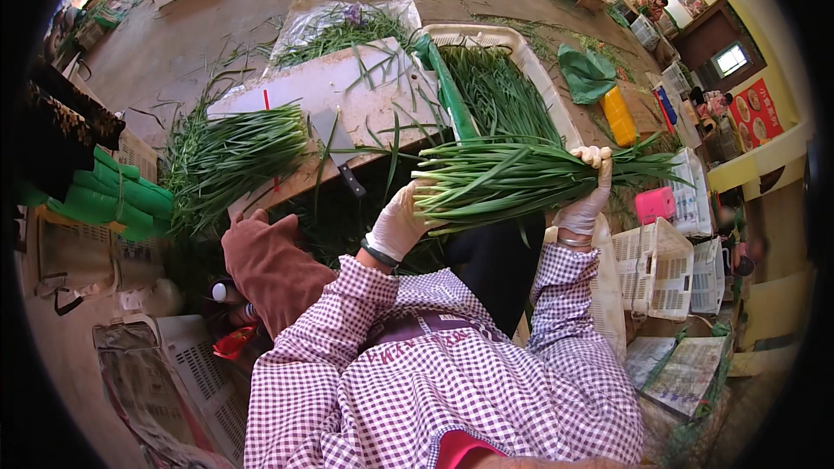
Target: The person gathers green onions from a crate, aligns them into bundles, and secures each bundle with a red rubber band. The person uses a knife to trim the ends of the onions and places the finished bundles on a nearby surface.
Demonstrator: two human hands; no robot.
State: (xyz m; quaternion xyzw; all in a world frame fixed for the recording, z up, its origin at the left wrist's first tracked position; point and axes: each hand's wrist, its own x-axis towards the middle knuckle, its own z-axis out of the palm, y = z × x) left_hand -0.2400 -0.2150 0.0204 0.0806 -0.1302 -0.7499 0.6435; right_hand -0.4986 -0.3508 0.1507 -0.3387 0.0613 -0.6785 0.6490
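Observation:
A thick bunch of garlic chives (508, 175) lies level across the front of me, its pale stem ends to the left and green leaf tips to the right. My right hand (587, 195), in a pale glove, is wrapped round the leafy part. At the stem ends, my gloved left hand (398, 224) holds the bunch, some of its fingers hidden behind the stems. Beyond the left hand, a knife with a broad blade and dark handle (351, 179) rests at the near edge of a pale cutting board (334, 78). Another heap of chives (239, 148) lies on the board's left.
A white crate (556, 108) of chives stands beyond the bunch. Green cloth (117, 195) hangs at the left. An orange-yellow object (618, 117) and green plastic bag (584, 72) lie right of the crate. White baskets (656, 269) and a pink container (654, 206) stand at the right.

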